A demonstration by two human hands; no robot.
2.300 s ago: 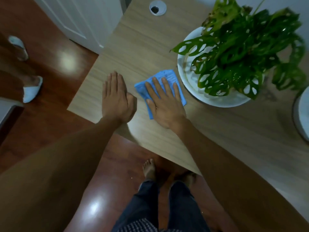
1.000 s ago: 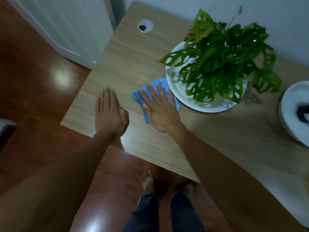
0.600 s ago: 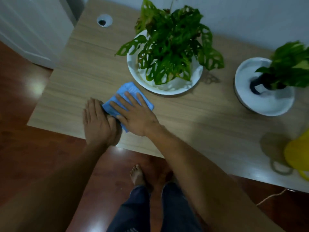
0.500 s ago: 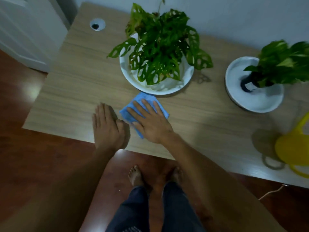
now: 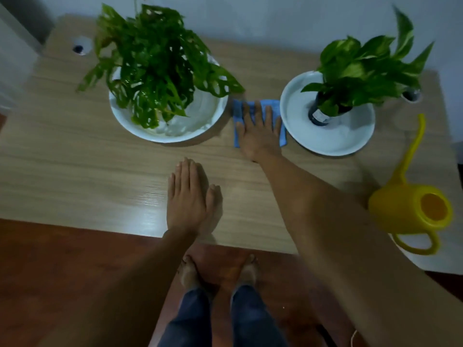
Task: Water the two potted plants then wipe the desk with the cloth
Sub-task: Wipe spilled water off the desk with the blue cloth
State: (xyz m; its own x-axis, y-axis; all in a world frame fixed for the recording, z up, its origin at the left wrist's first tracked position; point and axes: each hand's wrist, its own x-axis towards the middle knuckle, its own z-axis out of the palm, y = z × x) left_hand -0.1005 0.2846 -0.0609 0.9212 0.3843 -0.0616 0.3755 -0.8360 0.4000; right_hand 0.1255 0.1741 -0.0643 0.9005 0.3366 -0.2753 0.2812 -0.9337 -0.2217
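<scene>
A blue cloth lies flat on the wooden desk between the two white plant dishes. My right hand presses on it, palm down with fingers spread. My left hand rests flat on the desk near the front edge, fingers together, holding nothing. The holey-leaved plant stands in the left white dish. The broad-leaved plant sits in a dark pot in the right white dish.
A yellow watering can stands at the desk's right front, its spout pointing up toward the back. A round cable hole is at the back left. A wall runs behind the desk. My bare feet stand on red-brown floor.
My right hand has slid the cloth rightward along the desk, from left of the holey-leaved plant's dish into the gap between both dishes. My left hand has shifted right too, still flat.
</scene>
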